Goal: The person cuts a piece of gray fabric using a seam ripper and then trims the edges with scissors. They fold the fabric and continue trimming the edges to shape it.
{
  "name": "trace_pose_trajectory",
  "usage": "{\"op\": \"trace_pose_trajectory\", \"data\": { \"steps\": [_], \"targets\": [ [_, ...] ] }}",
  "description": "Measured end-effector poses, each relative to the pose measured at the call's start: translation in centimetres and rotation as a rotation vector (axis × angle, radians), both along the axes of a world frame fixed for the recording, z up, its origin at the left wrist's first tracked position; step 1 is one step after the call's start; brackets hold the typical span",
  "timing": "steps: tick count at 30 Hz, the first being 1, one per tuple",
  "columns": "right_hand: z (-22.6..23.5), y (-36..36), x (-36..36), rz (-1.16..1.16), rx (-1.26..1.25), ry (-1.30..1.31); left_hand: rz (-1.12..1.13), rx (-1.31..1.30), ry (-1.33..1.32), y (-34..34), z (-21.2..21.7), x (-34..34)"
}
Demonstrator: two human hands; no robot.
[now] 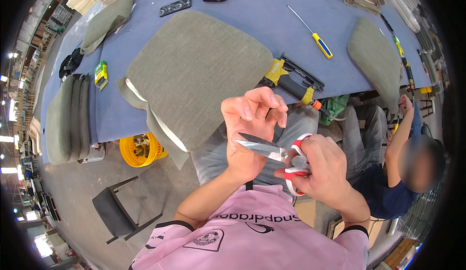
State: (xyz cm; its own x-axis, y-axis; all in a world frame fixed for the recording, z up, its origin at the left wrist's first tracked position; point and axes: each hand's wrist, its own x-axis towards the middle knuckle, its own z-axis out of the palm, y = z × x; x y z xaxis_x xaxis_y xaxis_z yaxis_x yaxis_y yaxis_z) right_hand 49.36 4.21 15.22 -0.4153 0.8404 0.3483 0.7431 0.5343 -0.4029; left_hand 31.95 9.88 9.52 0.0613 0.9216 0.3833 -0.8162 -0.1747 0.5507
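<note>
My right hand (324,167) grips a pair of scissors (262,148) by its red and white handles. The blades point left, just in front of my left palm, and part slightly toward their tips. My left hand (251,133) is turned palm up with its fingers loosely curled and apart, and I see nothing held in it. Beyond it, a grey-green fabric-covered cushion (199,59) lies on the blue table (262,3). Its near left edge hangs over with loose fabric and white lining showing. A yellow and black staple gun (291,81) rests against the cushion's right corner.
A screwdriver (321,44) lies beyond the staple gun. More cushions lie left (65,119) and right (373,59). A small green-yellow box (101,75) sits on the left. Below are a yellow bucket (127,148) and black chair (114,212). Another person (388,187) sits right.
</note>
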Motion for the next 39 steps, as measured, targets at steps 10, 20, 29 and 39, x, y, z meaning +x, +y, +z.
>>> {"op": "trace_pose_trajectory", "data": {
  "steps": [10, 20, 29, 39],
  "targets": [
    [1.9, 0.7, 1.2, 0.033, 0.041, -0.093, -0.04, 0.03, 0.039, 0.6, -0.1, -0.2],
    [0.7, -0.6, 4.8, -0.122, -0.107, 0.165, -0.092, 0.004, 0.12, 0.5, -1.8, 1.4],
    [0.3, -1.0, 6.3, -0.019, 0.006, 0.018, -0.059, 0.31, 0.181, 1.9, -3.9, 0.8],
    [0.5, -1.0, 6.3, 0.015, 0.028, -0.082, 0.001, 0.348, 0.22, 2.2, -3.8, 0.7]
  ]
}}
